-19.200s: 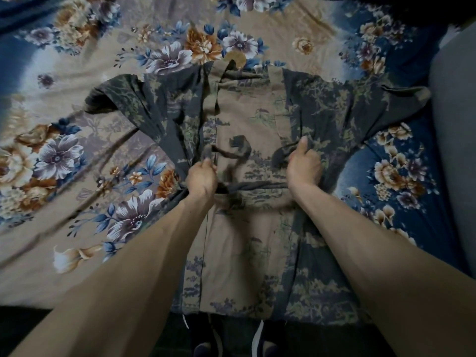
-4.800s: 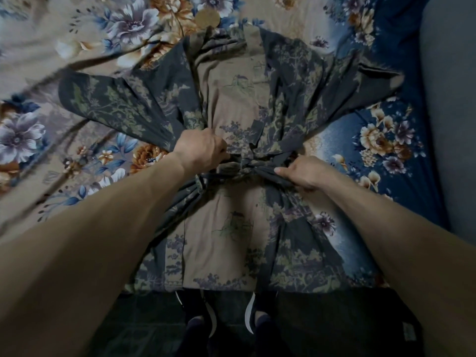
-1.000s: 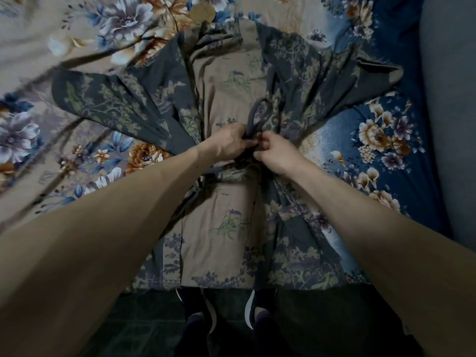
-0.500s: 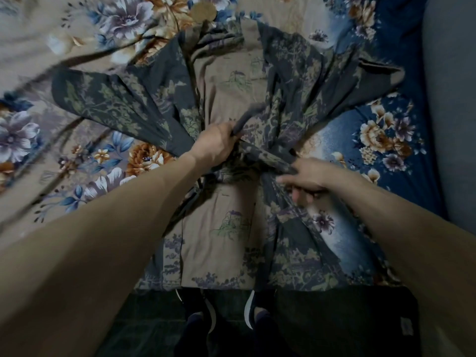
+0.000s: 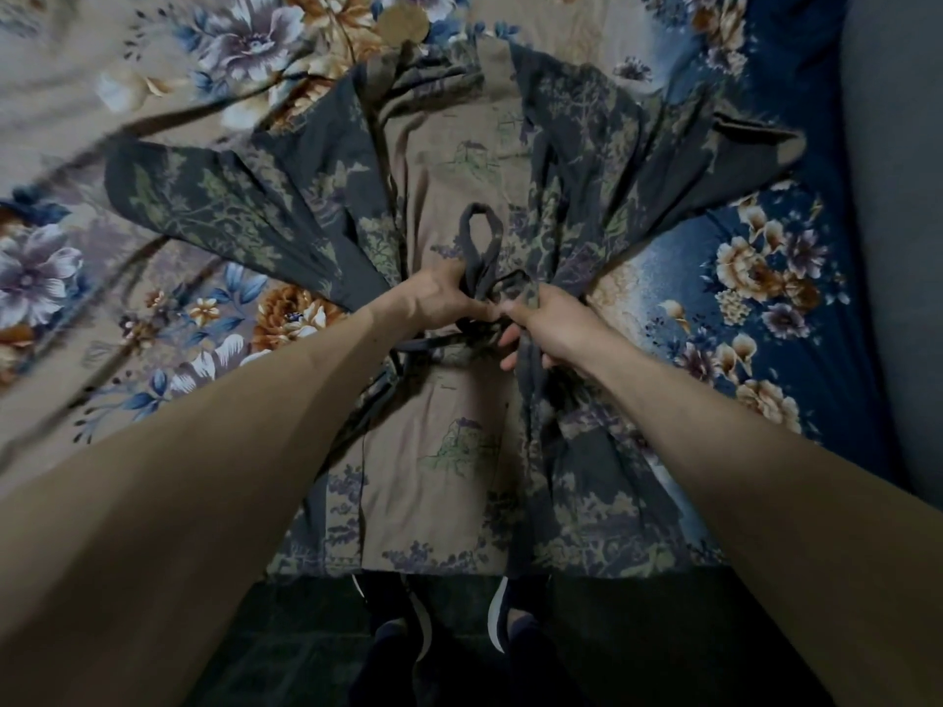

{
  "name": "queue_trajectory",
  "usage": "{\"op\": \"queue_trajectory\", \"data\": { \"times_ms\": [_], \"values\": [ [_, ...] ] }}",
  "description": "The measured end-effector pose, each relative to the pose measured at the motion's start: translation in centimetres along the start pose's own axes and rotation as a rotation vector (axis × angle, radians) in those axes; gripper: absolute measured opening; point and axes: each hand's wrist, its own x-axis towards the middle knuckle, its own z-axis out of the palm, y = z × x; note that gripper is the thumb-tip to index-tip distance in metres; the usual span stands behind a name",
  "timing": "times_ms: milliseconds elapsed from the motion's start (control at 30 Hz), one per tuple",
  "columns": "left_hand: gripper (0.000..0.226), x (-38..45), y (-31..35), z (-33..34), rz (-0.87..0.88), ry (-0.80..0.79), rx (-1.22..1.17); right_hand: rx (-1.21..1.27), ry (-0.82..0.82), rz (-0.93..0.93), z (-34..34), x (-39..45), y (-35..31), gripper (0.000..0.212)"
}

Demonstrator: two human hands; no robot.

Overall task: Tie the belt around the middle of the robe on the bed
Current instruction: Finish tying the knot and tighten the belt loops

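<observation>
Currently we find the belt (image 5: 426,344) cinched crosswise around the waist of the robe (image 5: 459,160), which lies lengthwise on the bed (image 5: 153,68). Our left hand (image 5: 441,301) pinches closed the base of a loop (image 5: 479,237) standing away from us; our right hand (image 5: 548,324), touching it, is clenched on the tail (image 5: 528,380) running toward us. The knot lies between both, equally near.

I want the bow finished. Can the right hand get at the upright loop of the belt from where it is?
Probably yes. The right hand grips the belt beside the loop, which stands clear above the left hand on the robe, with nothing covering it.
</observation>
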Motion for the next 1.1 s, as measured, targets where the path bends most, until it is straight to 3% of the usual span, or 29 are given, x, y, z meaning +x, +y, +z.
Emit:
{"op": "queue_trajectory", "data": {
  "times_ms": [100,233,367,533,633,700,867,1067,1100],
  "values": [
    [0.032,-0.2,-0.1,0.1,-0.020,0.002,0.069,-0.157,0.196,-0.075,0.4,-0.5,-0.4,0.056],
    [0.040,-0.3,0.1,0.1,-0.046,0.049,0.154,-0.482,0.344,-0.304,0.7,-1.2,-0.5,0.029],
    [0.037,-0.6,0.4,0.5,-0.092,0.072,-0.014,-0.638,0.405,-0.226,1.3,-1.1,-0.8,0.020],
    [0.040,-0.8,0.2,1.1,-0.156,0.157,0.127,-0.249,0.282,-0.199,1.5,-1.1,-1.1,0.045],
    [0.040,-1.0,0.0,1.3,-0.198,0.243,0.085,0.137,0.196,-0.098,1.9,-0.7,-0.5,0.033],
    [0.041,-0.9,0.0,1.4,-0.240,0.282,0.004,0.264,0.163,-0.073,2.2,-0.6,0.2,0.030],
    [0.030,-0.8,-0.2,1.4,-0.281,0.231,-0.158,0.328,0.292,-0.071,2.7,-0.7,0.4,0.030],
    [0.017,-1.3,-0.4,1.7,-0.323,0.292,-0.075,0.419,0.223,0.048,4.5,-0.4,-1.0,0.014],
    [0.026,-1.3,-0.5,1.7,-0.326,0.292,-0.098,0.398,0.255,0.036,4.6,-0.3,-1.0,0.015]
  ]
}}
